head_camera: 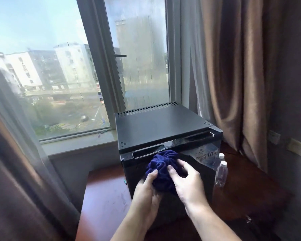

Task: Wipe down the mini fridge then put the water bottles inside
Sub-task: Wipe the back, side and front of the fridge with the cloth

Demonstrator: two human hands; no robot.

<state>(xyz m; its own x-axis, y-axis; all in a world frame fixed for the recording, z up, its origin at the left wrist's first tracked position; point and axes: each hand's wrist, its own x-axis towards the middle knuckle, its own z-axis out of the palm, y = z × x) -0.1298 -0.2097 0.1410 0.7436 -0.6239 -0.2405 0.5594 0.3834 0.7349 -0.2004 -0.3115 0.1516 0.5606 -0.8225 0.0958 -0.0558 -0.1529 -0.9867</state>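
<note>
Where both hands (165,183) bunch it, plush navy cloth (162,168) against glossy black fridge (161,126).

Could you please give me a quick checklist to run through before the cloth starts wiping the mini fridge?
1. Cloth in hand: ok, the blue cloth is bunched between the left hand and right hand.
2. Fridge top free of items: ok, the mini fridge has a bare top.
3. Door shut: ok, it looks closed.
4. Bottles out of the way: ok, two water bottles stand right of the fridge.
5. Cloth damp: cannot tell.
</note>
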